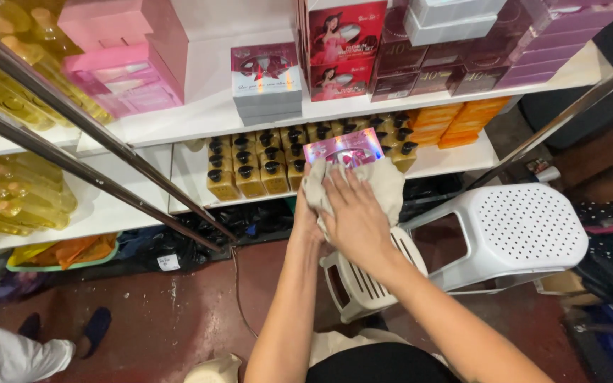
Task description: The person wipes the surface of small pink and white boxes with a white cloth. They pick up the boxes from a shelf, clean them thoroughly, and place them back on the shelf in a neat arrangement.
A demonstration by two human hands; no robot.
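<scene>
Cloth (384,186) lies over a shiny pink box (343,150), pressed flat by right hand (355,218) w/ fingers spread, as if wiping. Left hand (308,213) grips box from beneath to steady it, just in front of gold bottles (250,170) on shelf (186,170).

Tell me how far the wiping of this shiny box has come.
In hand: the right hand presses a beige cloth over the shiny pink box, which the left hand supports from beneath. Only the box's top edge shows, so how clean it is cannot be judged. Left: the box is not yet on the white shelf among the other boxes.
</scene>
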